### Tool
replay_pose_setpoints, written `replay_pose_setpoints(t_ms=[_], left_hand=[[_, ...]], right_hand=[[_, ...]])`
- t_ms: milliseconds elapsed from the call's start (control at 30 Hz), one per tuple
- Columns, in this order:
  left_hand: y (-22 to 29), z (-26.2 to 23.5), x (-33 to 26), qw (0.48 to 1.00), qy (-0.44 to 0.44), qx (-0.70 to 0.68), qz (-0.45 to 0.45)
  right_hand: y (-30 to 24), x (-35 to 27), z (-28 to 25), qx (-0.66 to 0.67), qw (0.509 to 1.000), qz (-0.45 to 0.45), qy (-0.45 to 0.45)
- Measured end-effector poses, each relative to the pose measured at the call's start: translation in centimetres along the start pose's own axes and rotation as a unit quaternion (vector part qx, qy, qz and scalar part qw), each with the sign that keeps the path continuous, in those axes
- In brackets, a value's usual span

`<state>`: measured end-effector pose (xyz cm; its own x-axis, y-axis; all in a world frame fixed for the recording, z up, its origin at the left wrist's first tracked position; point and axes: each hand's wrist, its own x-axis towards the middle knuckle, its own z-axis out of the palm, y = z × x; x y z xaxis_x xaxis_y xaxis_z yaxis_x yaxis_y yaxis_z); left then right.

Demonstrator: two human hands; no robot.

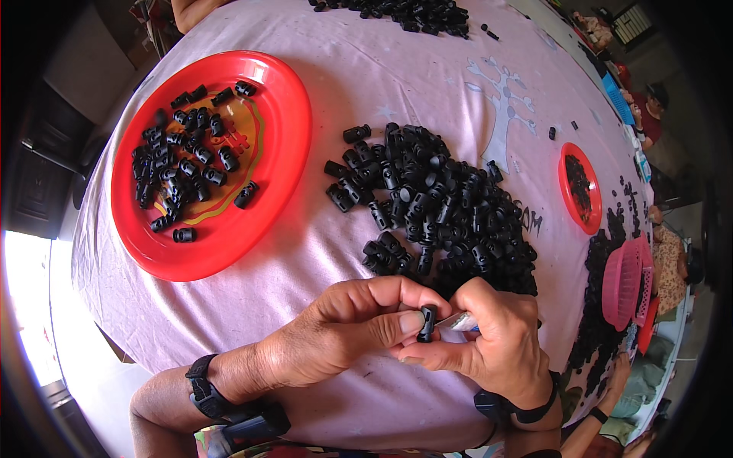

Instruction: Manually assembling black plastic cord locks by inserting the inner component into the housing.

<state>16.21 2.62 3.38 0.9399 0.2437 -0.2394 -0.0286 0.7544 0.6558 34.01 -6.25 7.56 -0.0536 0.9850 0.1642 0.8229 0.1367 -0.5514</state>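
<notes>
Near the front edge of the table, my left hand (332, 328) pinches one black plastic cord lock (427, 324) between thumb and fingertips. My right hand (500, 340) is closed round a slim, pale tool with a bit of blue, which looks like a small blade (458, 321). Its narrow end points at the cord lock's side; whether it touches cannot be told. The rest of the tool is hidden in my fingers. Just beyond my hands lies a large heap of black cord locks (450, 202). To the left, a big red plate (284, 179) carries several more cord locks.
A pink patterned cloth (366, 84) covers the table. Another black heap (420, 15) lies at the far side. On the right are a small red dish (566, 183), a pink basket (622, 282) and scattered black parts (592, 328). Other people sit around the table.
</notes>
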Motion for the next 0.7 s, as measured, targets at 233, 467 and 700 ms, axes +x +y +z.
replay_pose_setpoints(t_ms=[233,467,700], left_hand=[[0.19,0.1,0.0,1.0,0.0,0.0,-0.008],[0.12,0.05,-0.04,1.0,-0.003,0.021,0.009],[-0.04,0.05,0.0,1.0,0.004,0.021,0.003]], right_hand=[[-0.01,-0.02,0.03,-0.028,1.0,-0.002,0.003],[0.19,-0.01,0.35,-0.04,0.999,-0.017,0.024],[0.13,-0.01,0.29,-0.065,0.997,-0.029,0.032]])
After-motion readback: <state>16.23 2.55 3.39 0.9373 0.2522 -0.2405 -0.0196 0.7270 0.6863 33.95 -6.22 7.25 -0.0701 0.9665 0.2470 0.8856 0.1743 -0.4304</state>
